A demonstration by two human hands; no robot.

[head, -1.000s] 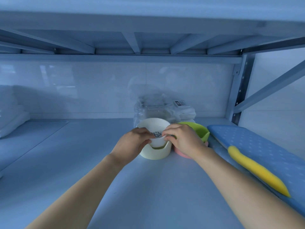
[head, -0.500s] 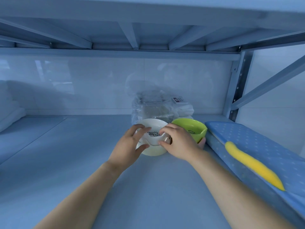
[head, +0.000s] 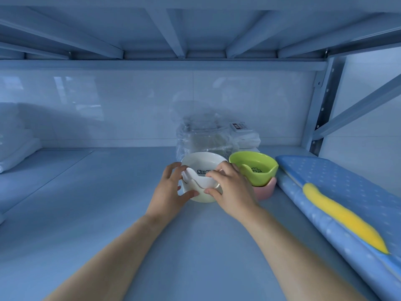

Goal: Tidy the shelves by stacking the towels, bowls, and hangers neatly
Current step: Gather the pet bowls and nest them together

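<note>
A white bowl (head: pixel 202 164) with a black print inside sits on the blue shelf (head: pixel 108 213), and it looks nested in another white bowl below it. My left hand (head: pixel 171 190) curls round its near left side, thumb on the wall. My right hand (head: pixel 230 187) grips the near right rim with fingers and thumb. To the right, a green bowl (head: pixel 255 168) sits stacked in a pink bowl (head: pixel 265 190). White folded towels (head: pixel 15 144) lie at the far left.
A clear plastic bag (head: pixel 206 137) with white packets (head: pixel 247 135) stands against the back wall behind the bowls. A blue dotted padded board (head: pixel 338 192) with a yellow strip (head: pixel 342 216) lies along the right side. A shelf deck hangs low overhead.
Both hands have loosened and shifted on the white bowl, the left fingers spreading along its side. The bowl has settled lower, and the pink bowl under the green one shows again.
</note>
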